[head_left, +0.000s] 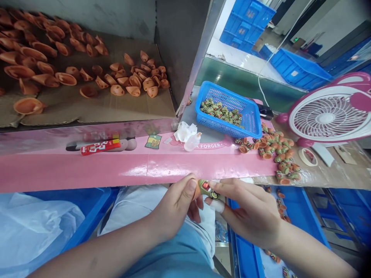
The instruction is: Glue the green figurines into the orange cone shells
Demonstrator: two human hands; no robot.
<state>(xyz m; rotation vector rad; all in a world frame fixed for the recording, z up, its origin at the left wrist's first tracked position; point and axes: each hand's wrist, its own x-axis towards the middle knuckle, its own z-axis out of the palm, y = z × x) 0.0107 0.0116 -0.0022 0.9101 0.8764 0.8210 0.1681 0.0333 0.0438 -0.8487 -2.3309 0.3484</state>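
Over my lap, just in front of the table edge, my two hands meet at one small toy piece. My left hand (175, 206) pinches its orange cup-shaped part (197, 192) between thumb and fingers. On the other side, my right hand (252, 212) has thumb and forefinger closed on the green painted part (204, 186), which carries a red spot and a dark-ringed yellow round. The two parts touch; the fingers hide how they join. A white covering (217, 205) wraps a right-hand fingertip.
Orange hollow pieces (135, 80) lie on cardboard at left. A blue basket (203, 112) holds green pieces. Orange-and-green pieces (278, 144) cluster near a tape roll (307, 157) and fan (326, 117). A red tube (100, 147) and crumpled white plastic (185, 133) lie on the pink mat (116, 170).
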